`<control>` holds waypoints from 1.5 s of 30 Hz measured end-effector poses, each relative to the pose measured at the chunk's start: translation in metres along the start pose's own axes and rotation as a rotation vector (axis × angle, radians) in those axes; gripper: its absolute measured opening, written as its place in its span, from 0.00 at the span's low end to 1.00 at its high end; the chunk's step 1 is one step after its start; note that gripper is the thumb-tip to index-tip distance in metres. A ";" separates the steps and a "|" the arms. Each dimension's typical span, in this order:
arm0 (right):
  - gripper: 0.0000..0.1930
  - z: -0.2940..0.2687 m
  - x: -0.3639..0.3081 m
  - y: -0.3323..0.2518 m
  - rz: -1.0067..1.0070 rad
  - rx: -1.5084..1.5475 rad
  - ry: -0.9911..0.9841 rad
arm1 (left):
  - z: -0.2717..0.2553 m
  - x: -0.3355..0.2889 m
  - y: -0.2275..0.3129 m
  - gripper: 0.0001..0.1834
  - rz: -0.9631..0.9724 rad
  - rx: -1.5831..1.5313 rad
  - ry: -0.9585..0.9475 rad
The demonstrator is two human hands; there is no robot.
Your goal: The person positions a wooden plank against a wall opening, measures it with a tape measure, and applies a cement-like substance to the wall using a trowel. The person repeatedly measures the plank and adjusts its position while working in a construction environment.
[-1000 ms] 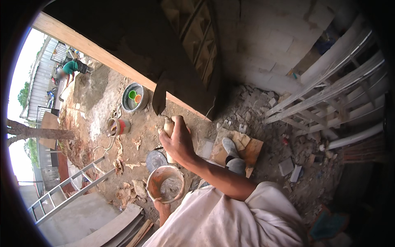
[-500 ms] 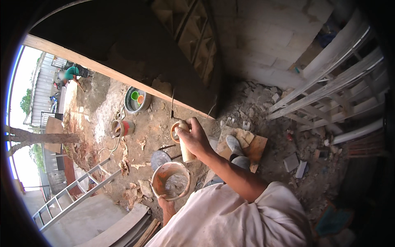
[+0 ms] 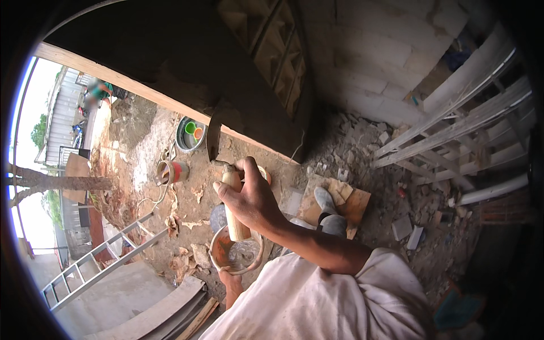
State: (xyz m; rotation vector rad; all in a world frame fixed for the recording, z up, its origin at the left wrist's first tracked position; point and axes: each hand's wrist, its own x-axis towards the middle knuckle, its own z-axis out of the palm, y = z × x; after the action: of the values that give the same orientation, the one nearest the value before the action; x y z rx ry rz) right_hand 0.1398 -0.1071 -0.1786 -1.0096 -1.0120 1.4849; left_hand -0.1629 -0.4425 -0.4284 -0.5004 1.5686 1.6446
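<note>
My right hand point(image 3: 252, 198) is closed round the pale wooden handle of a trowel point(image 3: 233, 218). The trowel's thin dark blade stands upward and crosses the edge of a wooden batten point(image 3: 153, 100). Behind it spreads a dark, damp-looking plastered surface point(image 3: 170, 62) bordered by that batten. Below and left, my left hand point(image 3: 229, 279) grips the near rim of a bucket point(image 3: 220, 246) with an orange-brown inside. Some grey wet mix point(image 3: 243, 255) lies in it. The left thumb is at the rim; the other fingers are hidden under the bucket.
An aluminium ladder point(image 3: 105, 258) leans at the lower left. A reddish bucket point(image 3: 179, 171) and a black tub point(image 3: 186, 144) with green and orange containers stand ahead. Rubble point(image 3: 351, 144) and white metal frames point(image 3: 442, 130) are at right. Another person point(image 3: 101, 90) bends down far left.
My right hand has moved left and slightly down, turning the trowel so more of its blade shows. The left hand still holds the bucket. The far person has bent lower.
</note>
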 end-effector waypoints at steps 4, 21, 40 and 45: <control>0.23 0.015 -0.004 -0.003 -0.122 -0.060 -0.013 | 0.008 -0.003 -0.005 0.22 0.016 0.013 -0.025; 0.22 0.035 -0.021 -0.004 -0.186 -0.116 -0.023 | 0.096 -0.029 -0.007 0.43 0.218 0.006 -0.278; 0.12 0.002 -0.004 0.051 -0.401 -1.537 -0.926 | 0.241 -0.155 0.063 0.22 0.339 -0.067 -0.648; 0.11 -0.003 0.000 0.037 -0.336 -1.375 -1.033 | 0.261 -0.161 0.073 0.23 0.329 -0.009 -0.715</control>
State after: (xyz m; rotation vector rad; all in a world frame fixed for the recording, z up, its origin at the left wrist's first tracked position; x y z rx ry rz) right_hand 0.1319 -0.1107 -0.2148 -0.7559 -2.9887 0.8166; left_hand -0.0592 -0.2299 -0.2205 0.3447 1.1306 1.7939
